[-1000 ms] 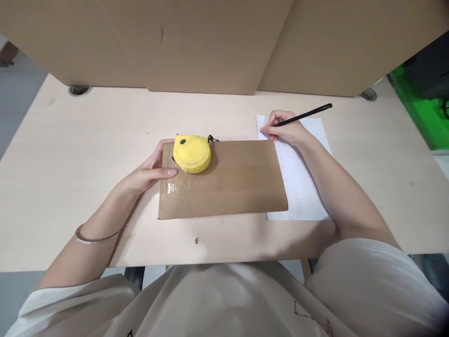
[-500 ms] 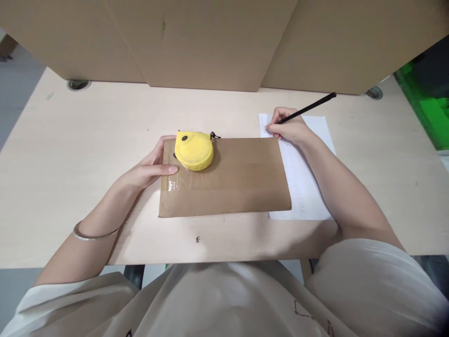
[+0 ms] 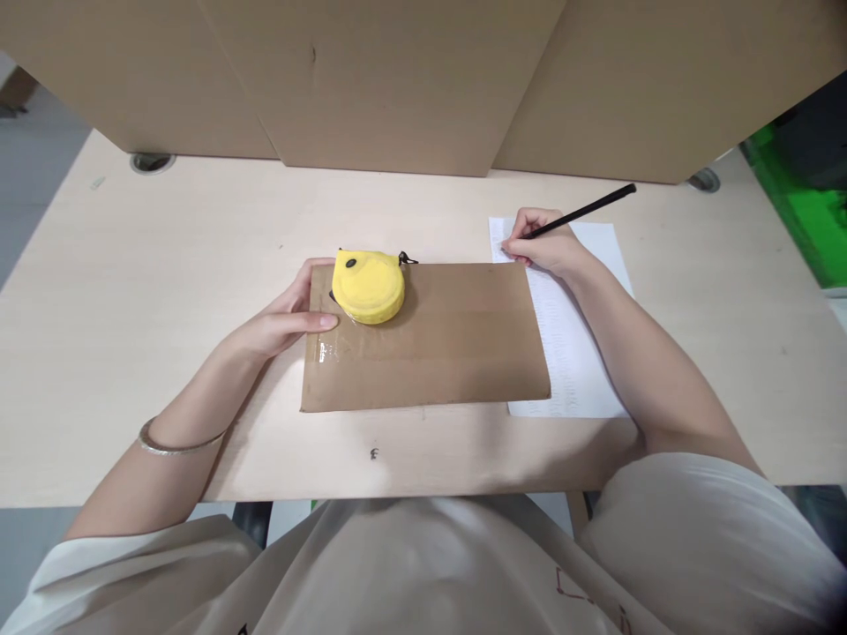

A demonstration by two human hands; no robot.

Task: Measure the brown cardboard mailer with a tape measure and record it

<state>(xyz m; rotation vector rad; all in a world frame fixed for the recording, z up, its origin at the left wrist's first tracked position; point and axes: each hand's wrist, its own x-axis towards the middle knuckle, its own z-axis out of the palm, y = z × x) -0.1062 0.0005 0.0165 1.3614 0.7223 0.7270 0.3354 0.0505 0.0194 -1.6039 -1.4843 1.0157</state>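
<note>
A flat brown cardboard package point(image 3: 450, 344) with clear tape lies on the light wooden desk point(image 3: 165, 291). A yellow round tape measure point(image 3: 368, 285) sits on its far left corner. My left hand point(image 3: 281, 322) rests at the package's left edge, thumb laid on top and fingers curled round the edge beside the tape measure. My right hand point(image 3: 546, 242) pinches a black pen point(image 3: 586, 210), its tip on the top left of a white printed sheet point(image 3: 575, 353) that lies partly under the package's right side.
Brown cardboard panels point(image 3: 397, 79) stand as a wall along the desk's far edge. Cable holes point(image 3: 152, 161) sit at the far corners. A green object point(image 3: 800, 212) lies off to the right. A small dark mark point(image 3: 374, 454) is near the front edge.
The pen tip and my right hand have shifted slightly along the top of the sheet. My left hand, the package and the tape measure stay put.
</note>
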